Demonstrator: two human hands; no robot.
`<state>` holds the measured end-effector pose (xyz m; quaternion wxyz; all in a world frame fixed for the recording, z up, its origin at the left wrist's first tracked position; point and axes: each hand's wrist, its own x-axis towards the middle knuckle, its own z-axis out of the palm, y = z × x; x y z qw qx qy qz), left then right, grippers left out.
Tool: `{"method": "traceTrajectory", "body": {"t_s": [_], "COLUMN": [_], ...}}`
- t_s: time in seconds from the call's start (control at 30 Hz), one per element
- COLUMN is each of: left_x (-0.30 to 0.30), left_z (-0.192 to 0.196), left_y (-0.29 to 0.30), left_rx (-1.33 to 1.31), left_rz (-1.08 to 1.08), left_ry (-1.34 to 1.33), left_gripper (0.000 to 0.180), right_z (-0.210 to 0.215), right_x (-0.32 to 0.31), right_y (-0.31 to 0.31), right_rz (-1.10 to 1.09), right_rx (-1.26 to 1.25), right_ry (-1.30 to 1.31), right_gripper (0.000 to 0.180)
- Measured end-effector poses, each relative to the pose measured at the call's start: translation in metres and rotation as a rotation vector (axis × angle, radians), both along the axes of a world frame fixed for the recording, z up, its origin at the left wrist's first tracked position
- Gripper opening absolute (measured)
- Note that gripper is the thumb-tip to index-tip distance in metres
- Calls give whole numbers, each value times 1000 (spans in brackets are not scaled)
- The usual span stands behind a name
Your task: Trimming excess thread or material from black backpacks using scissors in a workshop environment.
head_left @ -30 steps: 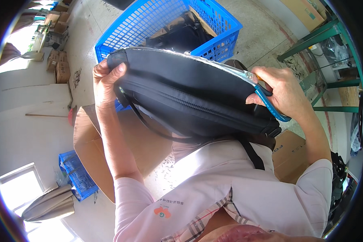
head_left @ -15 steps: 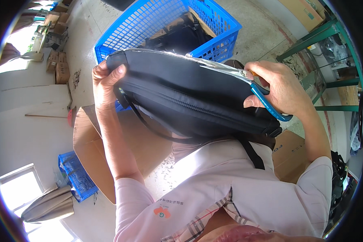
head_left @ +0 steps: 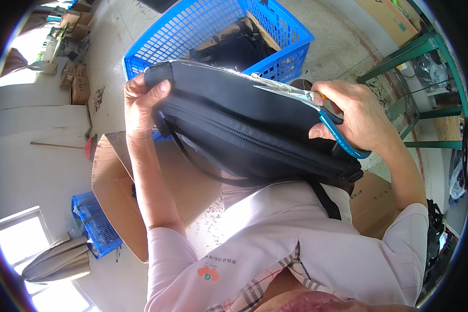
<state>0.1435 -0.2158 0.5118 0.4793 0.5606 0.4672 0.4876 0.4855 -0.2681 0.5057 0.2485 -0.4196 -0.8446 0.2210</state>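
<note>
A black fabric bag (head_left: 255, 125) with a long zipper lies across the front of my body, its pale, rough-edged seam turned up along the far side. My left hand (head_left: 144, 106) pinches the bag's left end, thumb on the near face and fingers folded behind. My right hand (head_left: 356, 112) holds scissors (head_left: 339, 134) with a blue handle and a bit of orange by the forefinger. Their blades point left and lie along the pale seam near the bag's right part. How far the blades are apart is hard to make out. A black strap hangs below the bag.
Beyond the bag stands a blue plastic crate (head_left: 299, 57) with black items inside. An open cardboard box (head_left: 112, 192) is at my left, with a smaller blue crate (head_left: 101, 226) past it. A green metal frame (head_left: 434, 109) stands at the right.
The bag's left end and my left hand have shifted slightly right. My right hand and the scissors have moved a little left along the seam.
</note>
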Motion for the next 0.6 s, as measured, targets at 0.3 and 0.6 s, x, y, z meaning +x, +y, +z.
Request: {"method": "traceTrajectory", "body": {"t_s": [0.3,0.6], "left_x": [-3,0], "left_z": [-1,1], "left_y": [-3,-6], "left_rx": [-22,-26], "left_rz": [30,-21], "left_ry": [15,11], "left_gripper": [25,28], "right_z": [-1,-1], "right_x": [-7,-17], "right_y": [0,7], "right_rz": [11,43], "right_rx": [22,112], "right_ry": [-52,16], "right_gripper": [41,40]}}
